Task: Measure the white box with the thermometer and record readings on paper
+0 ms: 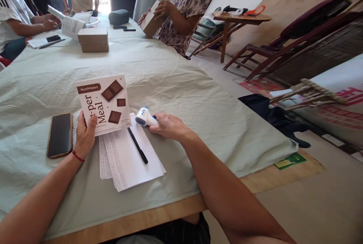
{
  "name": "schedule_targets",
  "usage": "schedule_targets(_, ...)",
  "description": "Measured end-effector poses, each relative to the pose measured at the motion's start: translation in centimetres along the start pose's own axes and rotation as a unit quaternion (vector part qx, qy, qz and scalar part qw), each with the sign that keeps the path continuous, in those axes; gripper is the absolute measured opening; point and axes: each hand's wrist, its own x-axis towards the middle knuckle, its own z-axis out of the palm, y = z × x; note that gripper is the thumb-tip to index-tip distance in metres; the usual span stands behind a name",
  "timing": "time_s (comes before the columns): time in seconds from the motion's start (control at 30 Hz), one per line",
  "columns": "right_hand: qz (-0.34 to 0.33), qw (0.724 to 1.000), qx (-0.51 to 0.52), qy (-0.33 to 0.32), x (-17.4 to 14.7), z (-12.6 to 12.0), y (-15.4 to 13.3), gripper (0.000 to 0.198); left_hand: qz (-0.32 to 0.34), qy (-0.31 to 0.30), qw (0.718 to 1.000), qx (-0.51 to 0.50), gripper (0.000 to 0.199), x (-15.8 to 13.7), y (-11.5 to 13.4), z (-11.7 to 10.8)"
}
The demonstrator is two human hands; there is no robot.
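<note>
My left hand (86,132) grips the lower left edge of a white box (103,104) printed with brown chocolate squares and the words "NutriMotion" and "Meal". The thumb lies across its front and the box stands tilted toward me. To its right, my right hand (167,125) is closed around the handle of a white and blue handheld infrared thermometer (145,116), whose head points left toward the box. Beneath and between them lie several sheets of paper (138,176) with handwritten rows. A black pen (138,146) rests on the top sheet.
A phone (59,135) lies left of my left hand. Farther back on the cloth-covered table (176,81) are a brown carton (93,40) and a dark case (118,17). Three other people are around the far end; one holds a carton (153,21). Chairs (272,47) stand right.
</note>
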Motion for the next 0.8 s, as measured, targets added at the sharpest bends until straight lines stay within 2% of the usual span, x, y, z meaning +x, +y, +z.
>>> schedule_targets(0.1,0.008,0.99,0.125,0.066,-0.1,0.0,-0.2,0.022,-0.009,0.008,1.0,-0.005,0.057,0.0,-0.2,0.0)
schedule_targets(0.17,-0.014,0.951,0.287,0.114,-0.4,0.1,-1.0,0.028,-0.01,0.006,1.0,-0.007,0.057,0.1,-0.3,0.0)
schedule_targets(0.2,-0.033,0.914,0.384,0.124,-0.7,0.2,-1.7,0.032,-0.008,0.004,1.0,-0.005,0.057,0.1,-0.3,0.0)
schedule_targets(0.23,-0.058,0.865,0.484,0.118,-1.1,0.3,-2.5,0.035,-0.006,0.003,1.0,-0.002,0.058,0.1,-0.3,0.0)
schedule_targets(0.33,-0.127,0.698,0.704,-0.018,-2.8,1.2,-5.5,0.038,0.0,0.004,1.0,0.011,0.057,0.1,-0.3,0.0)
schedule_targets(0.37,-0.145,0.659,0.736,-0.061,-3.3,1.7,-6.4,0.037,0.004,0.006,1.0,0.014,0.056,0.1,-0.3,0.0)
schedule_targets(0.4,-0.156,0.635,0.75,-0.096,-3.7,2.2,-7.1,0.037,0.008,0.007,1.0,0.017,0.055,0.1,-0.3,0.0)
schedule_targets(0.43,-0.159,0.626,0.753,-0.129,-4.0,2.7,-7.8,0.037,0.012,0.008,1.0,0.019,0.054,0.1,-0.4,0.0)
schedule_targets(0.5,-0.158,0.628,0.745,-0.162,-4.2,3.8,-8.5,0.034,0.014,0.009,1.0,0.024,0.053,0.1,-0.4,-0.1)
schedule_targets(0.67,-0.129,0.66,0.724,-0.157,-3.8,5.1,-8.7,0.03,0.006,0.001,0.999,0.036,0.053,0.0,-0.7,-0.3)
schedule_targets(0.8,-0.11,0.664,0.724,-0.152,-3.7,5.3,-9.1,0.029,0.011,-0.004,0.999,0.034,0.052,0.1,-0.6,-0.3)
